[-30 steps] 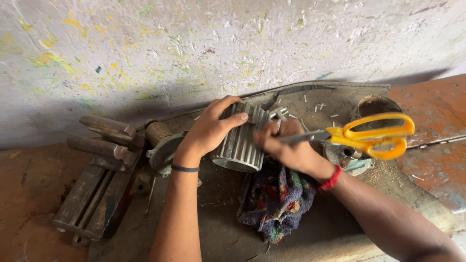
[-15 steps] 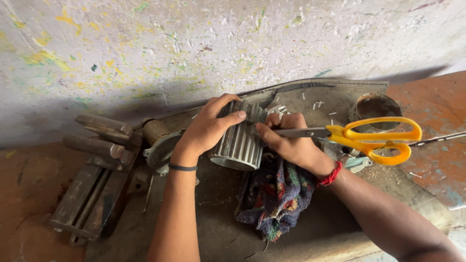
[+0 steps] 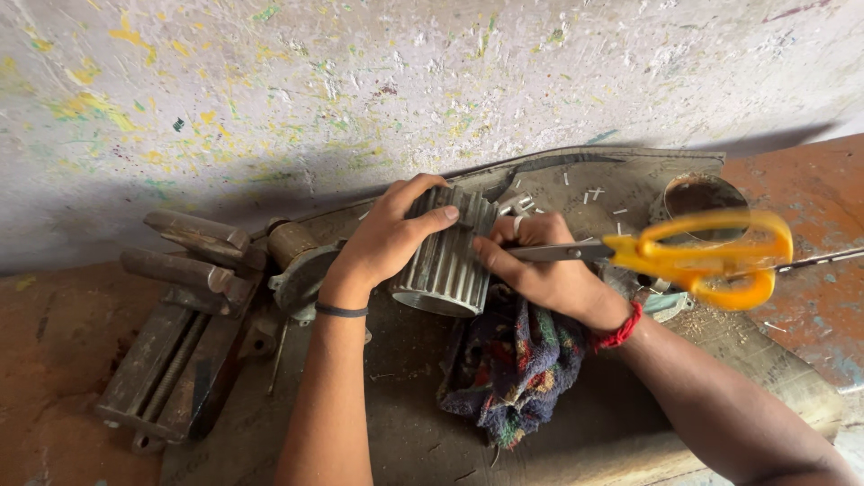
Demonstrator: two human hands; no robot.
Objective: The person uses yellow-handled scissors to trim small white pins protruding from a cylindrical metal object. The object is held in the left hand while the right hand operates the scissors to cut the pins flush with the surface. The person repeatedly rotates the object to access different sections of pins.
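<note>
A workshop: bench vise, paint-flecked wall, grimy worktop.

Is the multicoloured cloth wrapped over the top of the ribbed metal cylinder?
No: the cloth lies on the work surface below the ribbed metal cylinder, whose top is held by the bare left hand.

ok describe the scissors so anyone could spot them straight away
Start at the paint-flecked wall and drop to the grey mat on the floor. The right hand there grips the scissors by their blades, beside a ribbed metal cylinder. Their bright yellow loop handles are unlike anything nearby.
</note>
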